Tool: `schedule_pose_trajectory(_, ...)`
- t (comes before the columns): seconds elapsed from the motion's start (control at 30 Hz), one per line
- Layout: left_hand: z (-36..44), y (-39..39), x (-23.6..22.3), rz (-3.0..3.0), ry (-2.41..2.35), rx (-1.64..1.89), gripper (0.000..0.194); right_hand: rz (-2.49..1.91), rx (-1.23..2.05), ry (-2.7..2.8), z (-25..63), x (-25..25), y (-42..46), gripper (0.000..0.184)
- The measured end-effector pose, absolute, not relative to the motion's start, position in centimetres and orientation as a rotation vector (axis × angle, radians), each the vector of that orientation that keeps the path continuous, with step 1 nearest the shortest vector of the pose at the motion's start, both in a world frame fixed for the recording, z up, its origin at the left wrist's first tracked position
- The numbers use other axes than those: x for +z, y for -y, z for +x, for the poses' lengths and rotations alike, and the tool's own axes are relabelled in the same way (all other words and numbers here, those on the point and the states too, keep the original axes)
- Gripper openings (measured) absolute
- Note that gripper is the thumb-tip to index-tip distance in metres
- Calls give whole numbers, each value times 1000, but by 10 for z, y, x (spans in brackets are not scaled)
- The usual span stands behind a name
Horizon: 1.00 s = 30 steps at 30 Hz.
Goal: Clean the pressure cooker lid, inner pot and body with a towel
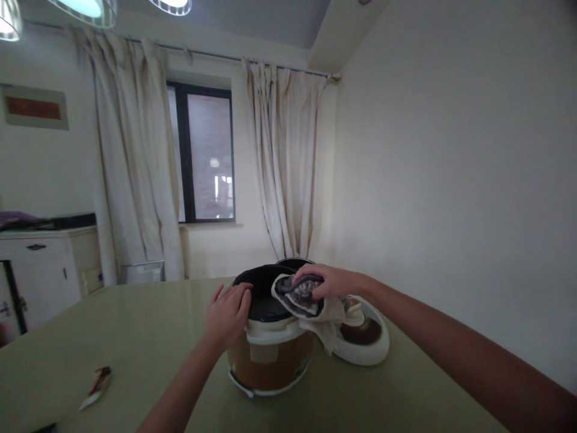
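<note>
A brown and white rice cooker stands on the pale green table, its lid off and its black inner pot showing. My left hand rests with fingers spread on the cooker's left rim. My right hand presses a crumpled grey and white cloth against the pot's right rim, fingers curled over it. The cooker's white lid lies upturned on the table just right of the cooker, partly hidden by the cloth.
A small wrapper lies on the table at the near left. A white cabinet stands at the far left. Behind the table are cream curtains and a dark window. A plain wall runs along the right.
</note>
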<state>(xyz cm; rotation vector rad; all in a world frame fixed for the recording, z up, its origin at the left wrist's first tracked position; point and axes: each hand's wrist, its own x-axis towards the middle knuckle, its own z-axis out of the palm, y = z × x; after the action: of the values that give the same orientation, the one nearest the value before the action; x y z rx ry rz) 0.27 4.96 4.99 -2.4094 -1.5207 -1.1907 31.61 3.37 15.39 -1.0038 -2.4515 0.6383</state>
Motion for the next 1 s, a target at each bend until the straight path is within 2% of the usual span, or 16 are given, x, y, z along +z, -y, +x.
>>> schedule_pose_trajectory(0.13,10,-43,56,-2333,1615,-757,41,-902,476,2492,261,136,-24,55)
schedule_pose_trajectory(0.23,7,-44,60,-2301,1655,-605,32,-1031,339,2480,207,127,-16,57)
schedule_pose_trajectory(0.33,5,-45,60,-2288,1656,-601,32,-1126,333,2481,197,127,-14,64)
schedule_pose_trajectory(0.43,12,-42,57,-2246,1663,-708,43,-1036,399,2607,232,132,-18,72)
schedule_pose_trajectory(0.6,37,-34,57,-2135,1758,-878,59,-1100,326,2673,286,140,-30,74)
schedule_pose_trajectory(0.73,36,-34,63,-2227,1715,-835,57,-1120,210,2665,286,137,-38,72)
schedule_pose_trajectory(0.87,8,-35,67,-2506,1393,-763,43,-1064,196,2685,284,138,-38,69)
schedule_pose_trajectory(1.0,-6,-33,67,-2594,1218,-692,50,-1108,147,2728,285,143,-38,68)
